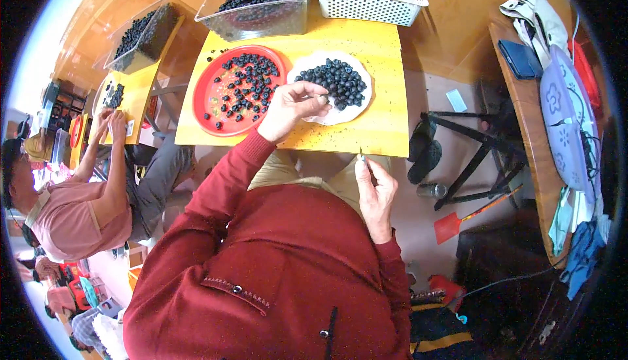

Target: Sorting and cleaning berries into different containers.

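My left hand [296,106] reaches over the inner edge of a white plate [318,117] heaped with small dark round pieces [340,82], like berries or beads. Its thumb and fingertips are pinched together; a small piece seems to be between them, too small to name. Off the table's front edge, my right hand [377,196] holds a slim pointed tool [361,154] upright between thumb and finger. Most of that tool is hidden in the grip. Left of the plate lies a red round tray [204,102] with similar dark pieces scattered on it.
Behind stand a clear bin [261,28] and a white perforated basket [373,10], both holding dark pieces. Small crumbs dot the yellow table [386,105]. At left a person [78,209] works at another table. A bench [517,98] and black folding legs [474,141] are at right.
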The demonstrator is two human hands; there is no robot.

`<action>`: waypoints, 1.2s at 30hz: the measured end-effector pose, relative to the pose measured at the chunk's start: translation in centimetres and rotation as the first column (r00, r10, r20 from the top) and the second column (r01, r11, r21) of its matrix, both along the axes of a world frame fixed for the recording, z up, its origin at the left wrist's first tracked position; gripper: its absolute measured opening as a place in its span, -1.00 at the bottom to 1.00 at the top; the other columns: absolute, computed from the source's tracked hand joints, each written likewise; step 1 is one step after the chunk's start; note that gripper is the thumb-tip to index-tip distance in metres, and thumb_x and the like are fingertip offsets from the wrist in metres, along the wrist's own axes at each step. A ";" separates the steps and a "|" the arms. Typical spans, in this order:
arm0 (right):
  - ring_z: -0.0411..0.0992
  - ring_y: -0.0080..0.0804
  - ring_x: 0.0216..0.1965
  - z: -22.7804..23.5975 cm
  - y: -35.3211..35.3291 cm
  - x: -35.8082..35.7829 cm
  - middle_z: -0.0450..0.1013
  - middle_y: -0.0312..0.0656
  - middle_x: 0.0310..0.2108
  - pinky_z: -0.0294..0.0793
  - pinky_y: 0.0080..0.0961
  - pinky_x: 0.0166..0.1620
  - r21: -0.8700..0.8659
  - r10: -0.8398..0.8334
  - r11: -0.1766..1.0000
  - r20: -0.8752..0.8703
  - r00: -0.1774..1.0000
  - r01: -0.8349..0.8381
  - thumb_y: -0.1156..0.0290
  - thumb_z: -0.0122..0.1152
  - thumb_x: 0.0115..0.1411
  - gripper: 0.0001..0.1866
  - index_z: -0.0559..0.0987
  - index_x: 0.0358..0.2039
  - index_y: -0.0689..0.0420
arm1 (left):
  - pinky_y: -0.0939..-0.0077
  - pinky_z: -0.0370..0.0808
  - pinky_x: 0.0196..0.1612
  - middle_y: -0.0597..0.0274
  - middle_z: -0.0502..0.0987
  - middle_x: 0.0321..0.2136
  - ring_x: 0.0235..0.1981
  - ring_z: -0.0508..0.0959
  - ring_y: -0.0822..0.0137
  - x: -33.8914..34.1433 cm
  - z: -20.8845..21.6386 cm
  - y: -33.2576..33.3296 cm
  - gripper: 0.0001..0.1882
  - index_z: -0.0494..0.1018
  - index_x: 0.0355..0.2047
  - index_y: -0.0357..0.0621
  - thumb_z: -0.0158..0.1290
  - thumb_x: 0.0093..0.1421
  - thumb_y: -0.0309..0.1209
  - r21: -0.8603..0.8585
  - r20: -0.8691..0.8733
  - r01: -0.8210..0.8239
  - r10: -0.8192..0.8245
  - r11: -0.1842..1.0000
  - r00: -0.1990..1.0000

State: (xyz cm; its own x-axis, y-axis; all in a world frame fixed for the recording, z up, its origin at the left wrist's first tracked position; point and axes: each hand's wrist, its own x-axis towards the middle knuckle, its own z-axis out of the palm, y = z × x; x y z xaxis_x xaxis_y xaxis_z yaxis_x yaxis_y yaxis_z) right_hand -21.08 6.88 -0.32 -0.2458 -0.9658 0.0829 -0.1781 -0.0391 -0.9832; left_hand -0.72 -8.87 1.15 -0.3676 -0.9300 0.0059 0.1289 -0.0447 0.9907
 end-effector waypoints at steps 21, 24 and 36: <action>0.33 -0.67 -0.44 1.4 -2.6 2.4 0.47 -0.37 -0.50 0.37 -0.65 -0.35 0.081 0.097 0.992 0.053 0.994 -0.101 0.25 0.22 0.34 -0.63 0.61 -0.10 0.36 | 0.52 0.59 -0.13 0.12 0.63 -0.26 -0.28 0.63 0.38 1.6 -1.0 3.6 -0.73 0.52 -0.02 -0.32 0.14 0.26 -0.56 0.118 -0.326 -0.018 0.056 0.993 0.944; 0.33 -0.67 -0.44 1.3 -2.5 2.8 0.47 -0.37 -0.49 0.37 -0.65 -0.34 0.083 0.091 0.992 0.054 0.994 -0.096 0.24 0.23 0.33 -0.63 0.62 -0.10 0.36 | 0.56 0.58 -0.15 0.12 0.63 -0.29 -0.29 0.62 0.41 2.1 -1.4 3.8 -0.73 0.51 -0.03 -0.35 0.15 0.25 -0.57 0.078 -0.302 -0.037 0.059 0.996 0.951; 0.32 -0.70 -0.42 2.5 -3.1 4.5 0.46 -0.40 -0.49 0.36 -0.68 -0.32 0.091 0.099 0.991 0.045 0.994 -0.103 0.27 0.27 0.30 -0.64 0.62 -0.12 0.37 | 0.62 0.58 -0.15 0.23 0.61 -0.31 -0.31 0.60 0.51 3.4 -2.3 4.5 -0.75 0.54 -0.16 -0.31 0.24 0.13 -0.67 0.003 -0.291 -0.138 0.133 0.990 0.948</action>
State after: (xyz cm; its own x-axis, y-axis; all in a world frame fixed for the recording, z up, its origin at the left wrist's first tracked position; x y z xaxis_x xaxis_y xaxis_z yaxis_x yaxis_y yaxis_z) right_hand -16.54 3.79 2.14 -0.1483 -0.9888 -0.0165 -0.1382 0.0372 -0.9897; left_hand 2.64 -4.33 -1.11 -0.2182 -0.9697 0.1099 0.4138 0.0100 0.9103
